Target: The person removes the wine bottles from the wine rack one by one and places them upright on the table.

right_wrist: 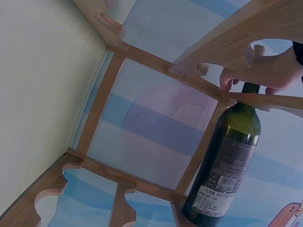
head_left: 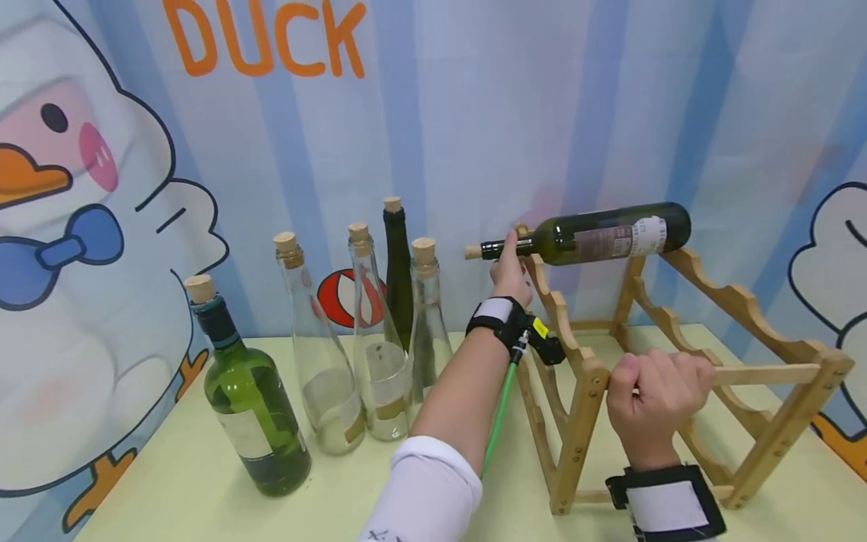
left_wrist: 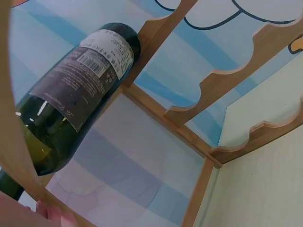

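A dark green wine bottle [head_left: 603, 235] with a cork lies on its side across the far top row of a wooden wine rack [head_left: 765, 375]. Its neck points left, and its labels show in the left wrist view. My left hand [head_left: 512, 277] holds the bottle's neck beside the rack's left rail, the thumb on the near side. In the right wrist view, that hand's fingers curl at the neck, over the rail. My right hand [head_left: 660, 391] grips the rack's front top bar, fingers wrapped round the wood.
Left of the rack stand a green corked bottle [head_left: 257, 399], several clear corked bottles, and a slim dark bottle [head_left: 398, 275] behind them. They share a pale yellow table [head_left: 162, 482]. A blue striped curtain [head_left: 488, 105] with duck pictures hangs behind.
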A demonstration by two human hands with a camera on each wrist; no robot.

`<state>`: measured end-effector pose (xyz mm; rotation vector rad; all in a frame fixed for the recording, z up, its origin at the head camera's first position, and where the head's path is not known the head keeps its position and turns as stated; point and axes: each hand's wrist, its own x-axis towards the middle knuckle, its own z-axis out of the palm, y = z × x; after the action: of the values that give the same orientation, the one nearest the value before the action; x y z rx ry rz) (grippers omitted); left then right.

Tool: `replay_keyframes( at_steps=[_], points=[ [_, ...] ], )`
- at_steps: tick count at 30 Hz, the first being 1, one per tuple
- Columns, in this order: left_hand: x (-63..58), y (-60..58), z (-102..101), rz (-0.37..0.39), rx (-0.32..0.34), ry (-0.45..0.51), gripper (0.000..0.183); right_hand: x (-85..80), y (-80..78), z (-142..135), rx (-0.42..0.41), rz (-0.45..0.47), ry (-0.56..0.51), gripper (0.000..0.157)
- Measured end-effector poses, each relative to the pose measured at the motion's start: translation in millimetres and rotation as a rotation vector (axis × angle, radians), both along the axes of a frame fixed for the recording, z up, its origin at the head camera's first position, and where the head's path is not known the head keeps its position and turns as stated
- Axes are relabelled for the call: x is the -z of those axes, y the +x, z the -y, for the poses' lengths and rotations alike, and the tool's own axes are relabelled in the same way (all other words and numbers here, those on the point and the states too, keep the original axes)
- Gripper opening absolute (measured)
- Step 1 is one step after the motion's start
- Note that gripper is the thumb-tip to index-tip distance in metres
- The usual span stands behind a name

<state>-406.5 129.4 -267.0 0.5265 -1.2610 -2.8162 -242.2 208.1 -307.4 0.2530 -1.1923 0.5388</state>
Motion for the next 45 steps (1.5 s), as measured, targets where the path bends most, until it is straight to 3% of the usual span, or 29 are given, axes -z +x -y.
replay_keyframes(
  at_steps=[2,8,19,23,26,28,30,34,36,38,40,45],
  points=[
    [3.2,-2.1,3,-0.005,0.009,0.001,0.073,0.7,2.4,3,-0.003,-0.003,0.002,0.041],
    [6.8,-8.9,20,-0.037,0.03,-0.01,0.075,-0.6,4.5,16,-0.029,-0.028,-0.001,0.043],
    [-11.6,-14.7,34,-0.059,-0.094,0.131,0.033,-7.0,-4.8,23,-0.032,-0.064,0.028,0.045],
    [-13.6,-13.9,40,-0.083,-0.081,0.193,0.018,-4.7,-5.3,23,-0.026,-0.066,0.037,0.046],
    [-17.7,-13.1,42,-0.125,-0.059,0.247,0.018,-4.1,-5.3,21,-0.022,-0.069,0.041,0.045],
    [-22.1,-12.9,42,-0.172,-0.062,0.227,0.018,-4.7,-5.6,20,-0.023,-0.074,0.044,0.045],
    [-28.7,-11.7,39,-0.259,-0.066,0.145,0.019,-6.0,-6.3,18,-0.024,-0.082,0.045,0.044],
    [-35.2,-6.5,33,-0.422,-0.058,-0.212,0.017,-5.9,-6.0,18,-0.058,-0.085,0.038,0.044],
    [-35.6,-4.9,31,-0.45,-0.052,-0.382,0.015,-5.8,-6.6,18,-0.082,-0.085,0.037,0.044],
    [-34.4,-5.1,31,-0.442,-0.039,-0.483,0.014,-5.5,-7.3,19,-0.102,-0.084,0.039,0.043],
    [-33.5,-5.6,34,-0.421,-0.031,-0.483,0.014,-4.9,-8.2,19,-0.112,-0.083,0.038,0.043],
    [-36.7,-4.7,44,-0.401,0.004,-0.323,0.017,-2.4,-10.9,20,-0.118,-0.068,0.028,0.043]
  ],
)
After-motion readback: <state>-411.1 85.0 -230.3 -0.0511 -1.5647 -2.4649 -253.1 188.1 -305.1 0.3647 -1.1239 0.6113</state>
